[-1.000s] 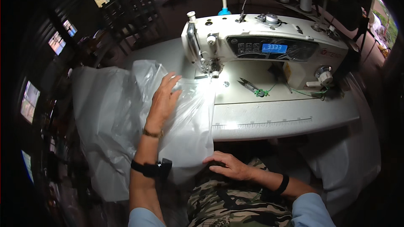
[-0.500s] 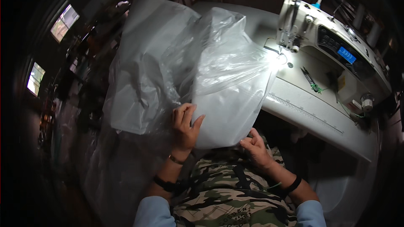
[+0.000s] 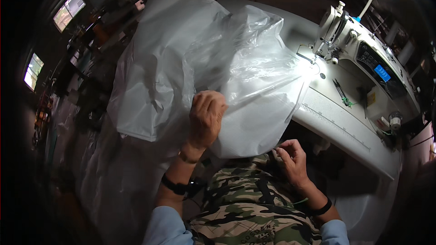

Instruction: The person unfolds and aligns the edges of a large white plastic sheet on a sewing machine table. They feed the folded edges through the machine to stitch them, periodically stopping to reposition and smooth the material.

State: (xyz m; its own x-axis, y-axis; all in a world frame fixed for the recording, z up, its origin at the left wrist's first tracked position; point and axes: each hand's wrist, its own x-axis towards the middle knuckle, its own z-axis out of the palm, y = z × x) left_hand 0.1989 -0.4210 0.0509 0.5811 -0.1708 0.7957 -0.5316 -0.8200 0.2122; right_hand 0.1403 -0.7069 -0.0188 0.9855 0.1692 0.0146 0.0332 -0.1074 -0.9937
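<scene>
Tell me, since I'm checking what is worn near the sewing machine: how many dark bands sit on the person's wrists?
2: a black wristband on the left wrist and a thin black band on the right wrist. A thin bracelet also circles the left wrist.

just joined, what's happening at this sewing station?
A person sits at a white sewing machine handling a large sheet of translucent white plastic-like material. The left hand presses on the sheet near its lower part, while the right hand pinches its lower right corner by the table edge. The sheet is bunched up across the table, one edge lying by the needle area under the machine's light. Small snips lie on the machine bed.
</scene>
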